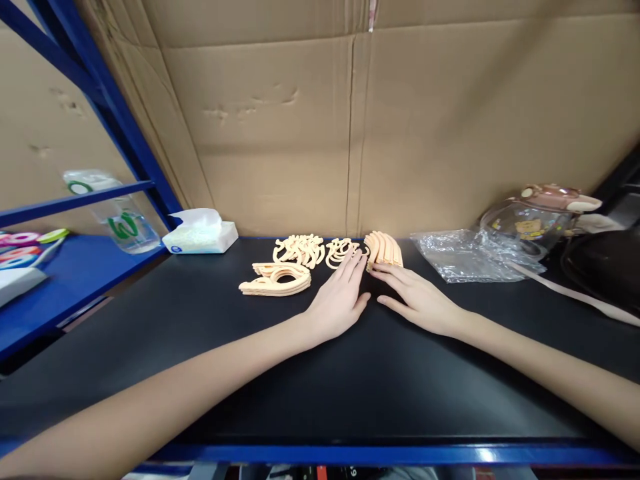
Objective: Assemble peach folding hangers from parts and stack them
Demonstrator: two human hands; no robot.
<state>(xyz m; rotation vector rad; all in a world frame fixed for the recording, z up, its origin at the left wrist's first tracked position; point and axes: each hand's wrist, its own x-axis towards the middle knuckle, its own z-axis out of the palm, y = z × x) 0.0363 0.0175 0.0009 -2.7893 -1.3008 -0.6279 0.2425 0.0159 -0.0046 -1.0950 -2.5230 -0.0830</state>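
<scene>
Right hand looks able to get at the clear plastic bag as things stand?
Probably yes. The right hand looks open, and no object shows between it and the clear plastic bag; the stack of curved peach pieces lies left of that path.

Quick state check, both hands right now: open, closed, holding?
Left hand: open, fingers extended at the small pale pieces; no grip visible.
Right hand: open, fingertips at the curved stack; contact unclear.

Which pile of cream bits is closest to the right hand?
The rightmost pile, with curved pieces lined up together: the right hand is right by it. The loopy pile, the jumbled heap and the front stack lie farther left.
</scene>
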